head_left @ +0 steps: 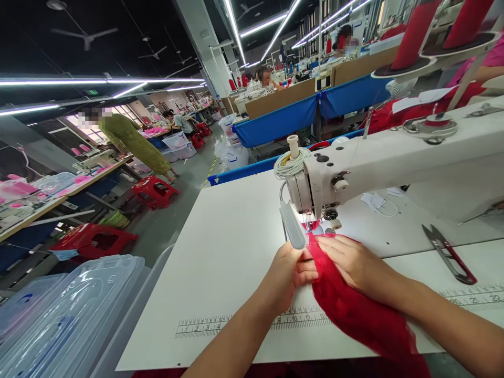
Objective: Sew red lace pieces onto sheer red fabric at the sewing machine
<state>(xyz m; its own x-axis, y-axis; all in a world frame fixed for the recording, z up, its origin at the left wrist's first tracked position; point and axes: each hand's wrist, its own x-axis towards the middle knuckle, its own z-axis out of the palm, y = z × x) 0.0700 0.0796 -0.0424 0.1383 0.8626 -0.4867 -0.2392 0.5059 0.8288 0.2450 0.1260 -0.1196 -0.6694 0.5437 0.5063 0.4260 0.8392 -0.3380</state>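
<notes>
A strip of red lace fabric (339, 304) runs from under the sewing machine's (302, 191) presser foot (311, 224) toward the table's front edge. My left hand (286, 273) is closed on its left edge, fingers curled and partly beneath the cloth. My right hand (356, 262) holds the strip from the right, its fingers bent over the top close to the foot; the thumb is hidden. A small grey lamp (293, 227) hangs just above my left fingertips and lights the needle area. Thread snips (449, 255) with red handles lie to the right of my right hand.
A printed ruler (220, 324) crosses the white tabletop (185, 273) near its front. Clear plastic bins (74, 315) stand on the left, with red stools (94, 239) beyond. Red thread cones (413, 39) rise behind the machine. A person in green (132, 139) leans over another table.
</notes>
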